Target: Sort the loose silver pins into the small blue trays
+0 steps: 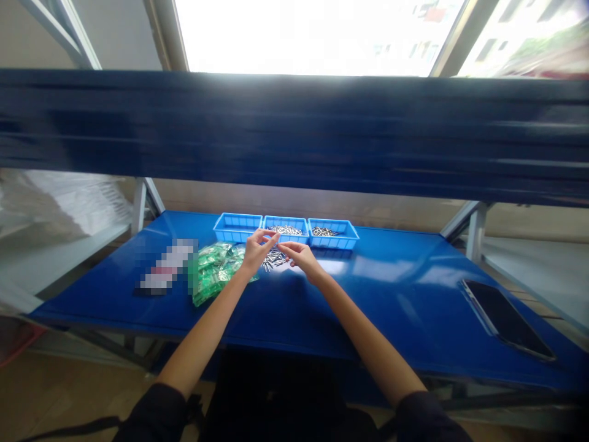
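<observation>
My left hand and my right hand meet over the blue table, fingertips almost touching. Both are closed in a pinch, and whatever is between the fingers is too small to make out. Beneath them lies a loose pile of small metal pins, possibly screws or rivets. Just behind stand a middle blue bin and a right blue bin, both with similar metal pieces inside. The left blue bin shows a bare bottom. Beside my left hand rest green-and-clear plastic bags.
A dark phone-like slab lies near the table's right end. Toward the left is a pixelated flat item. A broad blue shelf edge crosses above the table, with grey metal supports at the sides.
</observation>
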### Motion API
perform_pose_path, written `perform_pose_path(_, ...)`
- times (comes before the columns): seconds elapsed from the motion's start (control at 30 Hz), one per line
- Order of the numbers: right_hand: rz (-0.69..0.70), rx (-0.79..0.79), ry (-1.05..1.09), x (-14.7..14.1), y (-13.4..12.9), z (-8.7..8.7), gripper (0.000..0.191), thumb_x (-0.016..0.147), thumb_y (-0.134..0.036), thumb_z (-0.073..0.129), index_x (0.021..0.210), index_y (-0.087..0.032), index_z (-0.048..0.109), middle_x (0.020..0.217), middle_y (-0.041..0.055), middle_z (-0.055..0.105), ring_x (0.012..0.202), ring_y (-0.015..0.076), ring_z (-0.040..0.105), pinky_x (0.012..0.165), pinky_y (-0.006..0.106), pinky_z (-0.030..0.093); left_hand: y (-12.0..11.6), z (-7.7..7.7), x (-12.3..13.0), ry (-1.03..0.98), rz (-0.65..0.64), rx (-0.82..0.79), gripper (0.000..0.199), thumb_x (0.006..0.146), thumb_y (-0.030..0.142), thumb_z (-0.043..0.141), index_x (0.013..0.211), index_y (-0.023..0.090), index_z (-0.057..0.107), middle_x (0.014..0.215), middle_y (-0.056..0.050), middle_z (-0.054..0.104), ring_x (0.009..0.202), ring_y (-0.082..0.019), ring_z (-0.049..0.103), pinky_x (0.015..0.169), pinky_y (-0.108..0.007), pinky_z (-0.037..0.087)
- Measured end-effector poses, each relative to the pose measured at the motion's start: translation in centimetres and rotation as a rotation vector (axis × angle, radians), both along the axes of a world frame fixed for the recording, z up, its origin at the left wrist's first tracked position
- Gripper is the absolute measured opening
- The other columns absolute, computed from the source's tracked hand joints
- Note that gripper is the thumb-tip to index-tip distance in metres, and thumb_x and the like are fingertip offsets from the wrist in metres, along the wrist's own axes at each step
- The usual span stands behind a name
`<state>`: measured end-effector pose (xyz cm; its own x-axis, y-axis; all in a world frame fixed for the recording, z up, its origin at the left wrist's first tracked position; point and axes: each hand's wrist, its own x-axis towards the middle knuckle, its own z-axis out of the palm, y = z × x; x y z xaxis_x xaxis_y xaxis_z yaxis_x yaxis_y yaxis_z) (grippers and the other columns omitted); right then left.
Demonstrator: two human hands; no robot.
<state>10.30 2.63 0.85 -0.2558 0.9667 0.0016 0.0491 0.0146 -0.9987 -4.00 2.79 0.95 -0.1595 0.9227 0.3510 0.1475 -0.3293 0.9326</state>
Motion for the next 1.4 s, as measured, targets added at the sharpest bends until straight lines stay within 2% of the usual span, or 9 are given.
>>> perform_pose_path(0.23,0.005,0.031,-0.011,0.3,0.2,-0.1,0.034,0.067,-0.045,0.068,0.087,-0.018,0.07,0.077,0.0033,0.065,0.057,0.0077,0.05,0.045,0.018,0.035,0.2,-0.1,-0.1,0.04,0.017,-0.007,0.031,0.069,0.045,0.066,0.08,0.016,0.065,0.065,-0.001,0.058,0.055,-0.01,0.052,0.048,-0.02,0.04)
perform_pose_path(0.4,-0.076,0.045,0.024,0.7,0.9,-0.3,0.037,0.067,-0.047,0.068,0.09,-0.018,0.069,0.085,0.0044,0.065,0.057,0.0074,0.051,0.045,0.018,0.035,0.6,-0.4,-0.2,0.037,0.041,0.015,0.031,0.069,0.044,0.066,0.081,0.016,0.064,0.072,-0.002,0.06,0.059,-0.01,0.053,0.052,-0.021,0.042)
perform_pose_path(0.53,-0.162,0.03,0.104,0.7,1.5,-0.7,0.039,0.066,-0.046,0.067,0.092,-0.017,0.067,0.087,0.0044,0.065,0.055,0.0063,0.049,0.042,0.016,0.034,0.7,-1.0,-0.3,0.156,-0.025,0.066,0.027,0.069,0.041,0.067,0.08,0.016,0.066,0.082,-0.004,0.062,0.065,-0.011,0.055,0.058,-0.023,0.044)
perform_pose_path(0.67,-0.159,0.033,0.099,0.5,1.7,-1.1,0.038,0.067,-0.046,0.066,0.092,-0.017,0.066,0.085,0.0045,0.065,0.053,0.0063,0.049,0.04,0.016,0.034,0.8,-1.2,-0.6,0.25,-0.036,0.123,0.022,0.069,0.038,0.068,0.074,0.017,0.068,0.084,-0.005,0.06,0.062,-0.01,0.053,0.06,-0.023,0.045)
perform_pose_path(0.8,-0.188,0.043,0.1,0.5,1.8,-1.4,0.038,0.067,-0.045,0.065,0.092,-0.016,0.066,0.087,0.0057,0.066,0.051,0.0062,0.049,0.039,0.017,0.033,1.0,-0.9,-1.2,0.121,0.05,0.076,0.031,0.069,0.04,0.068,0.088,0.016,0.068,0.09,-0.007,0.062,0.06,-0.009,0.053,0.051,-0.02,0.043)
perform_pose_path(0.87,-0.224,0.032,0.104,0.7,1.9,-1.3,0.038,0.067,-0.045,0.065,0.092,-0.016,0.066,0.088,0.0062,0.066,0.051,0.0065,0.049,0.039,0.017,0.034,1.0,-0.8,-1.3,0.027,0.048,0.017,0.038,0.07,0.042,0.067,0.097,0.016,0.065,0.093,-0.008,0.062,0.058,-0.008,0.053,0.044,-0.017,0.039)
perform_pose_path(0.97,-0.267,0.036,0.116,1.1,2.0,-1.3,0.039,0.066,-0.046,0.066,0.091,-0.016,0.067,0.087,0.0063,0.067,0.051,0.0072,0.05,0.04,0.018,0.036,1.0,-0.8,-1.3,-0.06,0.019,-0.05,0.042,0.071,0.045,0.066,0.1,0.014,0.063,0.095,-0.008,0.061,0.055,-0.006,0.052,0.037,-0.015,0.033)
perform_pose_path(1.23,-0.353,0.072,0.171,2.2,2.5,-1.2,0.042,0.062,-0.045,0.068,0.091,-0.015,0.068,0.081,0.0053,0.065,0.054,0.0091,0.051,0.041,0.019,0.037,1.0,-0.7,-1.2,-0.149,-0.012,-0.07,0.044,0.072,0.042,0.065,0.106,0.015,0.055,0.097,-0.007,0.058,0.052,-0.004,0.052,0.035,-0.014,0.033)
perform_pose_path(1.4,-0.424,0.113,0.122,2.6,2.5,-0.9,0.039,0.063,-0.045,0.064,0.086,-0.014,0.067,0.077,0.0055,0.065,0.054,0.011,0.052,0.04,0.02,0.038,1.0,-0.7,-1.2,-0.155,-0.015,-0.067,0.043,0.074,0.039,0.064,0.108,0.016,0.052,0.097,-0.007,0.057,0.051,-0.004,0.051,0.036,-0.014,0.034)
